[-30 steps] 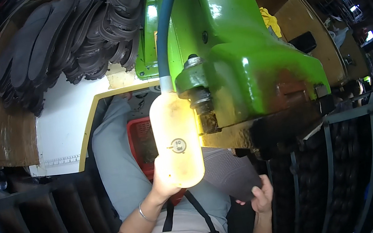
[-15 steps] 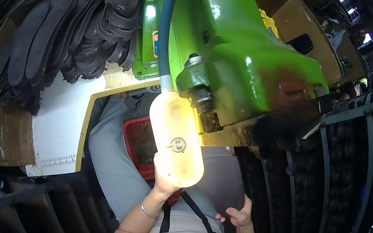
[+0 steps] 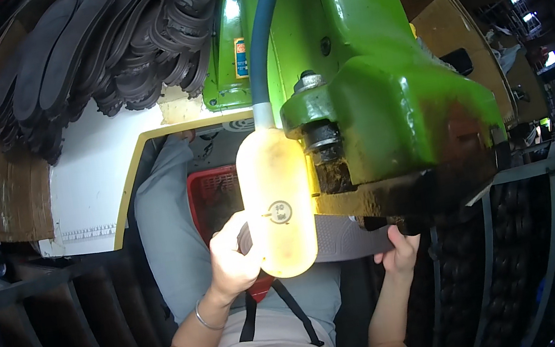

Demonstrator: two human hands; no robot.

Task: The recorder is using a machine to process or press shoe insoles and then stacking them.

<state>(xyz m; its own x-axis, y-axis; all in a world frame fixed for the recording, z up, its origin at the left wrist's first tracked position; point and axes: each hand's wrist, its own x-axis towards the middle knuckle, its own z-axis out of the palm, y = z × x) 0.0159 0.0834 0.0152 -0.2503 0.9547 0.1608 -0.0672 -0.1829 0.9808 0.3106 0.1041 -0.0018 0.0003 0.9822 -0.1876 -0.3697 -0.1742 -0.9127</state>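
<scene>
Both hands are closed on the same piece: a grey, curved shoe part [image 3: 346, 239] held up under the head of the green machine [image 3: 383, 106]. The left hand [image 3: 233, 260] grips its near-left end, fingers curled around the edge and thumb up beside the yellowish translucent lamp housing [image 3: 278, 206] that hangs in front of it. The right hand [image 3: 397, 252] pinches the far-right end from below, fingertips tucked up against the machine's dark underside.

The grey piece lies between the two hands, its long axis running left to right, just beneath the rusty lower face of the machine and partly hidden by the lamp. The left hand sits nearer the machine's spindle [image 3: 322, 144].

Further out, a red basket [image 3: 212, 198] rests behind the left hand, and a stack of black soles [image 3: 91, 50] fans across the white bench [image 3: 92, 195].
</scene>
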